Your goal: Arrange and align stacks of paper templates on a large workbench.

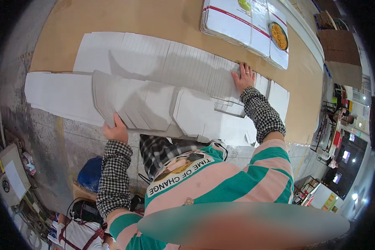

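Left hand (116, 131) clamped on the near edge of a fanned stack of flat white carton blanks (154, 91), spread across the brown table (162, 16). Right hand (243, 77) pressed flat, fingers spread, on its far end. Printed cartons (237, 21) piled well beyond.

Fanned white carton blanks (154, 83) covering near table edge, printed carton stack (246, 25) blocking far right, bare brown tabletop (146, 16) open beyond.

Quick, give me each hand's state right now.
Left hand: closed on the near edge of the fanned white cardboard sheets.
Right hand: open, flat on the upper row of sheets.
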Tool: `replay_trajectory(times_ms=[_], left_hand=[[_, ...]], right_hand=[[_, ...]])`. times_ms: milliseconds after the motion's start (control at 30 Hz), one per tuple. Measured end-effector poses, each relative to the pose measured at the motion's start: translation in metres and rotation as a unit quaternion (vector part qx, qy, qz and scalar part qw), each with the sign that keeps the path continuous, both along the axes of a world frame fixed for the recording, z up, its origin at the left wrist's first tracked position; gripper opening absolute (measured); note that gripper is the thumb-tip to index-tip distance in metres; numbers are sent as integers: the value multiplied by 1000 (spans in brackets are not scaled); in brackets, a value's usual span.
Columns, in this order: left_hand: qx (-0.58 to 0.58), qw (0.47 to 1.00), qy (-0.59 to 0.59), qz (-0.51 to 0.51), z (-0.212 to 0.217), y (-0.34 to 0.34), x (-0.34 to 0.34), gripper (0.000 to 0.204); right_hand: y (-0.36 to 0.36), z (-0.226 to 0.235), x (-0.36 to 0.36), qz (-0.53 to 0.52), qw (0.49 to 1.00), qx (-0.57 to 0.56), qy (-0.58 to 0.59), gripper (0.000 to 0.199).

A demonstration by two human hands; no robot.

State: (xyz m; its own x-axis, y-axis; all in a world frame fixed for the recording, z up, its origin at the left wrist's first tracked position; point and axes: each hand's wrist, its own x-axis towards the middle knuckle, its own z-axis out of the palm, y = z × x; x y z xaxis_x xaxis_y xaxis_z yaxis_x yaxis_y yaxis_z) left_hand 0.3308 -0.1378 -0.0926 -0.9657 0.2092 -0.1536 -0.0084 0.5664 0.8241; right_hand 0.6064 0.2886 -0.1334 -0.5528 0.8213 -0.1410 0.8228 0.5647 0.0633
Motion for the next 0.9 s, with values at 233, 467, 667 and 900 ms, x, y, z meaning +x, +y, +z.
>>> replay_trajectory(times_ms=[233,467,667,900], left_hand=[[185,940,-287,8,3,-12,-38,42],[16,997,-42,68,13,10,12,35],[283,938,-199,-17,47,7,6,35],[160,968,-127,144,47,-7,14,39]], right_hand=[[0,10,-15,11,1000,7,-6,70],[-84,56,-151,165,899,-128,384,45],[-165,84,-260,164,761,-551,301,37],[-180,70,-298,169,734,-651,90,39]])
